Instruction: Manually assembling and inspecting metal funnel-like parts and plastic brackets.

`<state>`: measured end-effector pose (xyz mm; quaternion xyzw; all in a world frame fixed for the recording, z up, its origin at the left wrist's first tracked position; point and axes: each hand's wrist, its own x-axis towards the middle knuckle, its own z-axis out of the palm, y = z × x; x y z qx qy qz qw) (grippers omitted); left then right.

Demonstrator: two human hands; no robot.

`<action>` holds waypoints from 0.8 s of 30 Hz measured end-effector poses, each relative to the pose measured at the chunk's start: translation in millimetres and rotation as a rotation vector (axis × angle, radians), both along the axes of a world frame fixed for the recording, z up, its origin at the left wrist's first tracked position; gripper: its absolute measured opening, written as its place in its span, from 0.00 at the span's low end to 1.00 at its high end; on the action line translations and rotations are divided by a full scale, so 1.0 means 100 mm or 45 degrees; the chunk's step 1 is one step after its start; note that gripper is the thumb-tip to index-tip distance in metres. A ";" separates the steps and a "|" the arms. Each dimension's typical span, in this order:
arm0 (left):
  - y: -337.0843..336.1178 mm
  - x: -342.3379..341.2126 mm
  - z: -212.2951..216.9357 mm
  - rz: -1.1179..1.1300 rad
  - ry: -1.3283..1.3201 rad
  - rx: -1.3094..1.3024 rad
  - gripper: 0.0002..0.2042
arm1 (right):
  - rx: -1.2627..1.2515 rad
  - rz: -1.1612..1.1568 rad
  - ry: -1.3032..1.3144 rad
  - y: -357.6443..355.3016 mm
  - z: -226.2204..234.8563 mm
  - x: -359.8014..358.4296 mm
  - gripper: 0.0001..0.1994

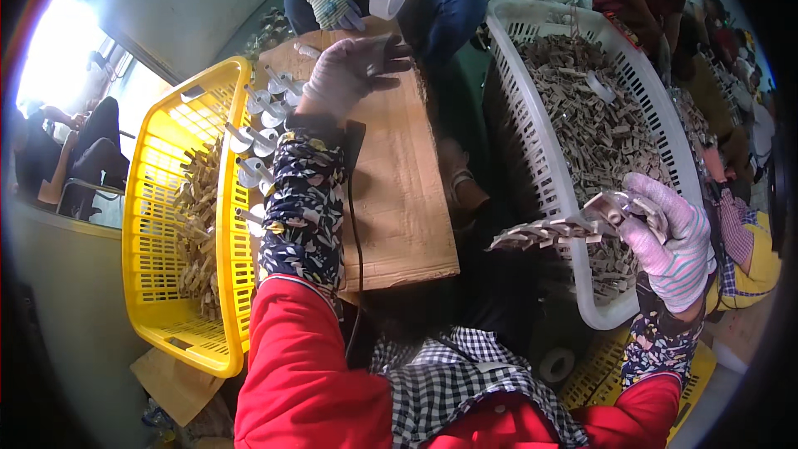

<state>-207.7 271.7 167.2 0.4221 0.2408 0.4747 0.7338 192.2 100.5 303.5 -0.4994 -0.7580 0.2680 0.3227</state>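
Observation:
My left hand (353,75), in a pale glove, reaches over the far part of a brown cardboard sheet (399,191). Its fingers are stretched apart and nothing shows in them. Beside that forearm stand several grey-white plastic pieces with round bases and stems (264,141). At the right, my right hand (677,241) wears a pink-and-white striped glove. Thumb and fingers close on a row of joined beige-grey plastic parts (544,233), which sticks out leftward over the rim of a white crate (586,278). Many similar small parts (590,116) fill that crate.
A yellow crate (237,266) with tan parts stands left of the cardboard. Across from me, a co-worker's gloved hand (332,7) rests near the far edge; the other holds a pale rounded piece (387,3). More people sit at right and far left. Another yellow crate (594,374) is below.

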 end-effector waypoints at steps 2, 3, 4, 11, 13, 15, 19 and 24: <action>0.01 -0.01 -0.01 0.006 -0.073 0.085 0.24 | 0.011 0.019 0.005 0.01 -0.01 0.00 0.18; 0.00 -0.02 -0.03 0.008 -0.070 0.082 0.24 | -0.001 0.033 0.021 0.02 -0.03 0.01 0.18; -0.03 0.02 -0.01 0.199 0.097 0.048 0.22 | -0.015 0.042 0.035 0.02 -0.04 0.02 0.18; -0.05 0.09 -0.06 0.249 -0.011 -0.110 0.17 | -0.055 0.013 0.050 -0.03 0.02 0.01 0.19; -0.09 0.10 -0.06 0.281 -0.033 -0.114 0.17 | -0.088 -0.002 0.038 -0.06 0.03 0.02 0.18; -0.12 0.16 -0.06 0.308 -0.058 -0.121 0.17 | -0.079 0.006 0.068 -0.07 -0.01 0.04 0.18; -0.22 0.24 -0.10 0.662 0.101 0.080 0.16 | -0.036 0.030 0.078 -0.07 -0.02 0.04 0.18; -0.22 0.18 -0.18 0.706 0.234 0.179 0.16 | -0.039 0.052 0.082 -0.04 -0.06 0.05 0.18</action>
